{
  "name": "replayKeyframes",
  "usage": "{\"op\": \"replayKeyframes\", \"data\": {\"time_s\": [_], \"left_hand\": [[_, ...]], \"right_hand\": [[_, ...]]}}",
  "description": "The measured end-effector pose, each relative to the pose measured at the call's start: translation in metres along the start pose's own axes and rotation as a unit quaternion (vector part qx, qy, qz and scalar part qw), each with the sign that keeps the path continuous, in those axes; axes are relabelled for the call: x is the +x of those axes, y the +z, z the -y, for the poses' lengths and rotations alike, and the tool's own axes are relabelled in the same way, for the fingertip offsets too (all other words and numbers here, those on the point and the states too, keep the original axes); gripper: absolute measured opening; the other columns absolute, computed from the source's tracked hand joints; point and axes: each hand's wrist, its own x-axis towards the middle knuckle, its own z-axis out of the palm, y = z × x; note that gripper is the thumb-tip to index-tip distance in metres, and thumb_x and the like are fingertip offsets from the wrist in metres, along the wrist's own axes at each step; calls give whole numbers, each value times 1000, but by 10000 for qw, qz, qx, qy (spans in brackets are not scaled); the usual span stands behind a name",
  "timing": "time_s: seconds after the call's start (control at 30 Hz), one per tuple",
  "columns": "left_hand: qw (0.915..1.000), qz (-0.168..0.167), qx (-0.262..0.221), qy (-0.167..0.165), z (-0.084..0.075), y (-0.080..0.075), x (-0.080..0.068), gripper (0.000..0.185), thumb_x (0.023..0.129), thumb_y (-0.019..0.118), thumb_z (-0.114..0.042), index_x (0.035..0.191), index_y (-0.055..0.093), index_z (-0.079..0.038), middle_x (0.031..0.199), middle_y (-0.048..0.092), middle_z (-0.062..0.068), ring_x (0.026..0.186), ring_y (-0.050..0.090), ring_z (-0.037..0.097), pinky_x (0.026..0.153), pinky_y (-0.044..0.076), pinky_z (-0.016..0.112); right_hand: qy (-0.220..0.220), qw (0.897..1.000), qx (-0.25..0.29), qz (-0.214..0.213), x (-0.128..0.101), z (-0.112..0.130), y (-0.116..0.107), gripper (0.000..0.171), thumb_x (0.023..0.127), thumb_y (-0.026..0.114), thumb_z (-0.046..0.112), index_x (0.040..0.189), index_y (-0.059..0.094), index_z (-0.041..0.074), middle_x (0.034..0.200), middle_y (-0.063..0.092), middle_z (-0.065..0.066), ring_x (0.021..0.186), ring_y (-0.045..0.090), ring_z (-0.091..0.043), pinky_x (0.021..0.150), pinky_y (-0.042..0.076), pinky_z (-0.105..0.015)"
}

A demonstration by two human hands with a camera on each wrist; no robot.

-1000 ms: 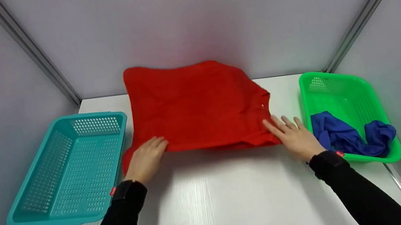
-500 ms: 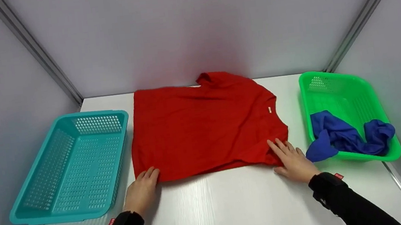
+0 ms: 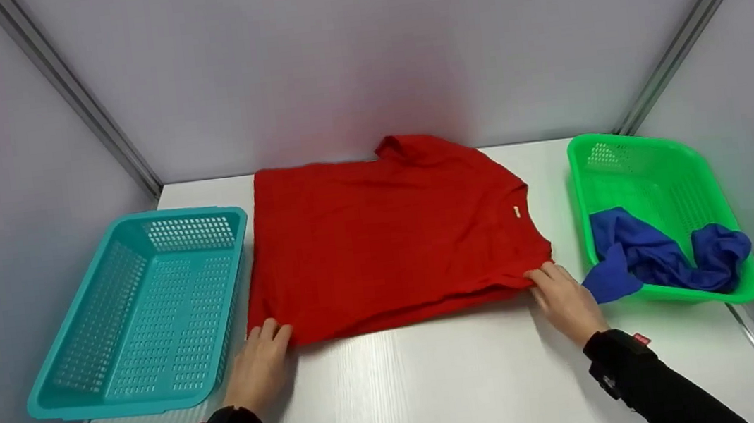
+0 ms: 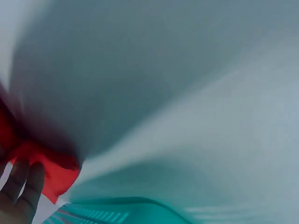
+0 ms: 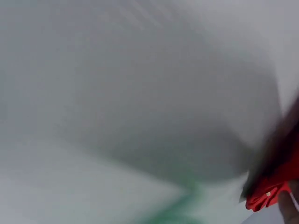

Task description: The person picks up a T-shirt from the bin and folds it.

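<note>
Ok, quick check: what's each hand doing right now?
Left hand: holding the near left corner of the red shirt.
Right hand: holding the shirt's near right corner.

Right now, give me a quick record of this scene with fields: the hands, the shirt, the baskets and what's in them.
left hand: at the shirt's near left corner, fingers at its edge
right hand: at the shirt's near right corner, fingers curled on the hem
shirt: red, spread flat on the table, one sleeve bunched at the far edge
teal basket: left of the shirt, nothing in it
green basket: right of the shirt, holds a blue cloth with one corner over the near rim
wrist views: blurred, red cloth by the fingers
</note>
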Motion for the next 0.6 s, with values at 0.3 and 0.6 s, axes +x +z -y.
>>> {"op": "replayKeyframes", "data": {"time_s": [0.3,0.6], "left_hand": [[9975,489,-203,-463,8,2,-7,38,85,69,11,120,63,0,108,60,16,98,55,37,84,53,50],[9884,1043,-488,-994,14,-6,-4,30,82,65,13,110,59,3,105,57,19,101,54,43,85,54,54]], "right_hand": [[44,9833,597,1718,-7,-13,-21,17,93,73,21,86,62,10,117,68,-13,100,68,-29,80,56,-41],[462,9718,334,2287,-12,-3,-4,63,91,77,15,145,49,0,139,57,-25,120,61,-43,101,47,-59]]}}
